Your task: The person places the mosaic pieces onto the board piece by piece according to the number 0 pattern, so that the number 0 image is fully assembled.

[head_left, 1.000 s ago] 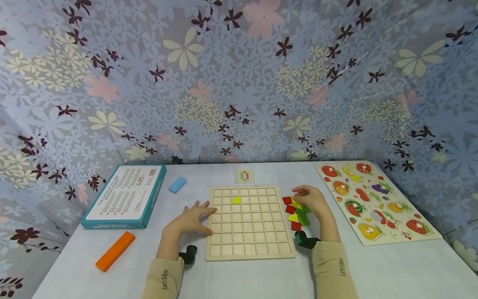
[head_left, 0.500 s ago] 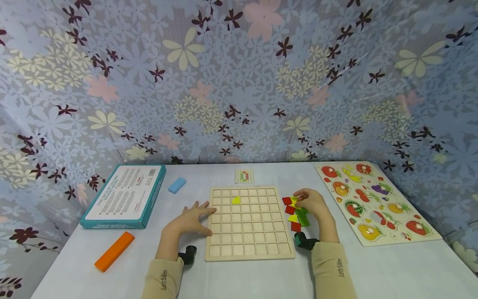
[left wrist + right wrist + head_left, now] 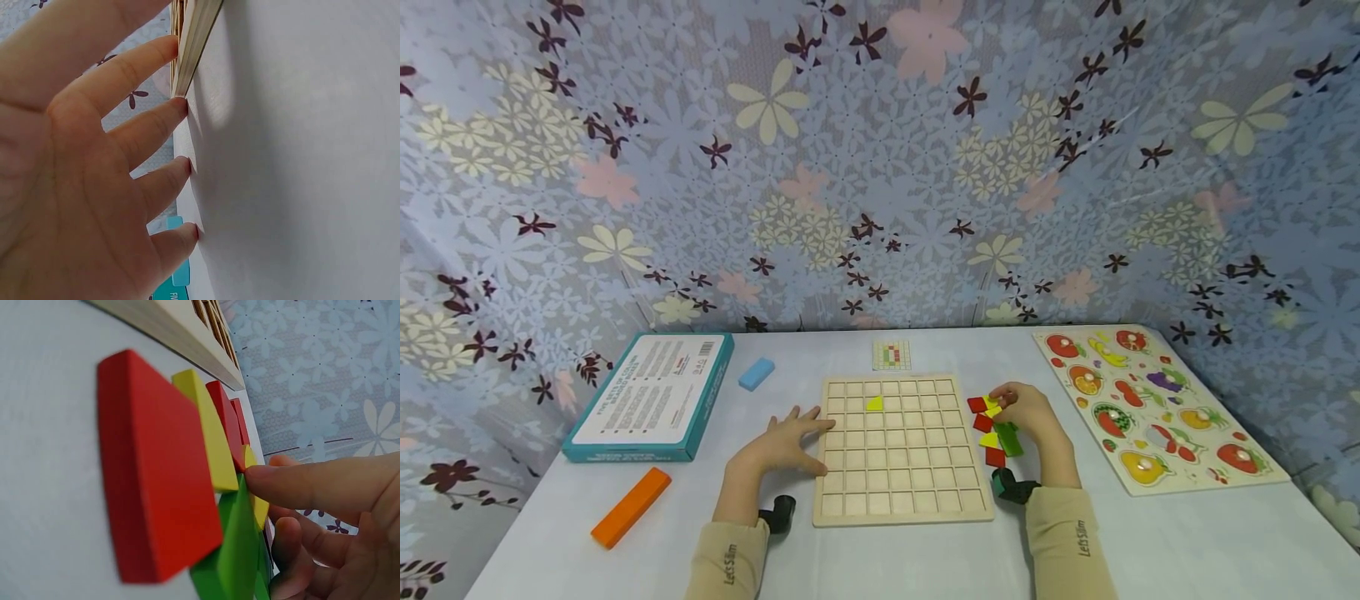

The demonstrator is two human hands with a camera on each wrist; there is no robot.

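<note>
A wooden grid board (image 3: 901,482) lies in the middle of the table, with one yellow piece (image 3: 875,404) in an upper-row cell. My left hand (image 3: 778,443) rests with fingers spread, its fingertips at the board's left edge. To the right of the board is a cluster of red, yellow and green blocks. My right hand (image 3: 1030,410) reaches into its upper part, thumb and fingers pinching a yellow block (image 3: 259,511). Nearer the right wrist camera are a red block (image 3: 172,481), another yellow block (image 3: 212,434) and a green block (image 3: 236,550).
Behind the board lies a small pattern card (image 3: 891,355). A teal-edged box (image 3: 647,396), a blue block (image 3: 756,373) and an orange bar (image 3: 631,507) are on the left. On the right lies a fruit puzzle board (image 3: 1150,408). A flowered cloth (image 3: 880,167) hangs behind the table.
My right hand has shifted slightly toward me within the block cluster, its fingers staying at the yellow block. My left hand keeps its place at the board's edge.
</note>
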